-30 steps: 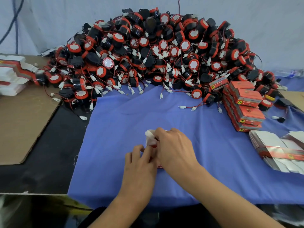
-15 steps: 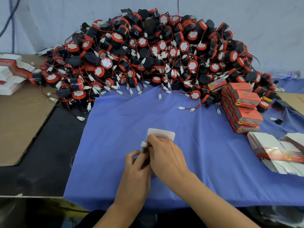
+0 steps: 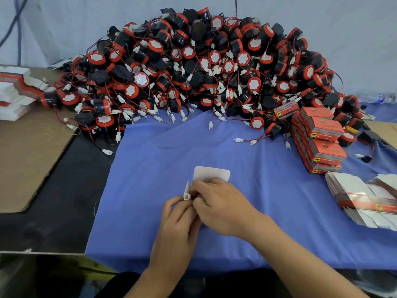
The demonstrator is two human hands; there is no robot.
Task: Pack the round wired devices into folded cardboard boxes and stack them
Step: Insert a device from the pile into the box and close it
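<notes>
Lower centre on the blue-cloth worktop, left hand and right hand grasp a small white cardboard box, flap up; tuck its white plastic connector fully in before closing.

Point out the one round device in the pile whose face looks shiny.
The device left of middle in the pile: glossy, reflective face; the others show matte white faces.

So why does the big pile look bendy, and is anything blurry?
Head view: the wide-angle lens bends things near the edges, so the pile of devices looks arched; the dark bottom corners are blurry; one shiny device catches glare; the cardboard box is sharp.
</notes>
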